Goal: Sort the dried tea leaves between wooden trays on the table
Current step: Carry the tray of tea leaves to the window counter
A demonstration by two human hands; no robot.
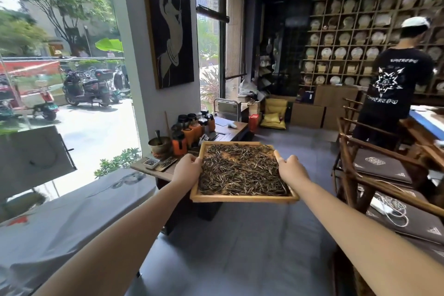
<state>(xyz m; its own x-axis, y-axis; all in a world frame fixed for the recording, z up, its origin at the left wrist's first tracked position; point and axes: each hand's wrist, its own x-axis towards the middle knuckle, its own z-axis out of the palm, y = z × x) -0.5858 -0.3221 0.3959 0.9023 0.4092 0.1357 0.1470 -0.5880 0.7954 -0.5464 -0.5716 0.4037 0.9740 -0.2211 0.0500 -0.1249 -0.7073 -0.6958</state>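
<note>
Item 1, wooden tray [242,198]. Carried in the air at arm's length, over the grey floor at the centre of the head view, with the low table [236,131] behind it at 12 o'clock. It is held roughly level, its near rim toward the wearer. Risk, judged: a tilt toward 6 o'clock, or a jolt while walking, would be enough to slide the load over the shallow rim; uneven lift between the two sides would produce the same loss at 3 or 9 o'clock.

Item 2, dried tea leaves [240,173]. Spread loose across nearly the whole tray floor, thinner toward 12 o'clock, where bare wood is seen. Being light and unbound, they are judged liable to scatter on the floor at any sudden stop.

Item 3, left hand [186,168]. Closed on the tray's rim at 9 o'clock, thumb laid over the top edge, fingers hidden beneath. Arm fully extended.

Item 4, right hand [292,168]. Closed on the rim at 3 o'clock, one finger laid straight along the edge, the rest hidden under the tray. Arm extended likewise; long reach is judged to weaken control of level.

Item 5, small dishes [159,163]. Set on the table's near corner at 10 o'clock from the tray, holding darker leaves. A collision is possible if the tray is lowered blind.
</note>
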